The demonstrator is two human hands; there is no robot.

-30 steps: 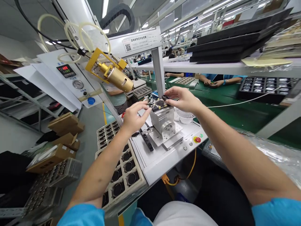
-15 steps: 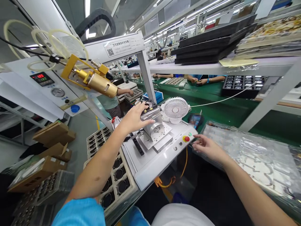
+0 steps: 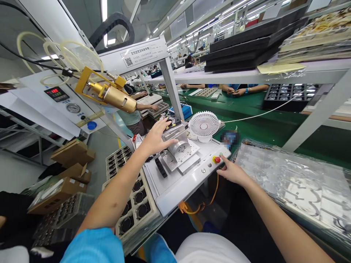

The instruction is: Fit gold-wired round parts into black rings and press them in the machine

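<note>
My left hand [image 3: 156,137] rests with fingers spread on top of a small metal fixture block [image 3: 178,144] that stands on a white machine base [image 3: 175,182]. Small dark parts sit on the fixture's top under my fingers. My right hand [image 3: 233,170] is at the base's front right corner, its index finger stretched out to a small green button [image 3: 221,155] beside the red emergency button [image 3: 216,159]. Neither hand holds anything. A brass-coloured nozzle [image 3: 115,96] in a yellow bracket hangs above and to the left of the fixture.
A tray of round black parts [image 3: 134,204] lies left of the base. A white desk fan [image 3: 204,126] stands behind it. Plastic-covered trays [image 3: 296,179] lie at right. Cardboard boxes [image 3: 71,155] sit at far left. Other people work along the green bench [image 3: 246,109] behind.
My right hand left the fixture top, dropped to the base's front right corner, and now points a finger at the green button. My left hand settled flat on the fixture.
</note>
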